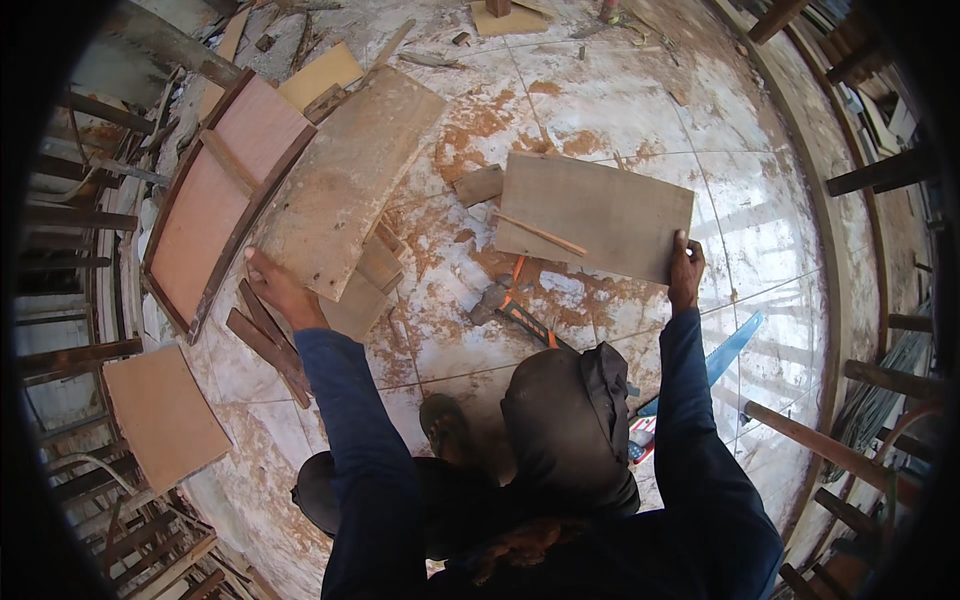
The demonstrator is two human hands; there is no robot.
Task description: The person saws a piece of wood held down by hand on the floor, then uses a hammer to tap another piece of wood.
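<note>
Your left hand (285,288) is closed on the lower left edge of a large, worn, grey-brown rectangular wooden board (345,180), most of its fingers hidden from view, while your right hand (686,272) is curled round the lower right corner of a smaller, flat, brown rectangular wooden board (600,210), thumb on the top face. You have the two boards well out in front of you, the large one slanting away to the left and the smaller one to the right, with a gap between them. A thin, reddish-brown wooden stick (540,233) lies across the lower left part of the smaller board, and a short, brown wooden block (478,186) sits just beside its left edge. Nearer to your knee, a hammer with a metal head and an orange-and-black handle (528,322) rests on the stained white tiled floor (765,215). A blue-bladed handsaw (733,348) shows past your right forearm. Left of the large board is a pinkish panel with a dark wooden frame (225,205); two dark brown wooden strips (262,350) lie near your left sleeve.
</note>
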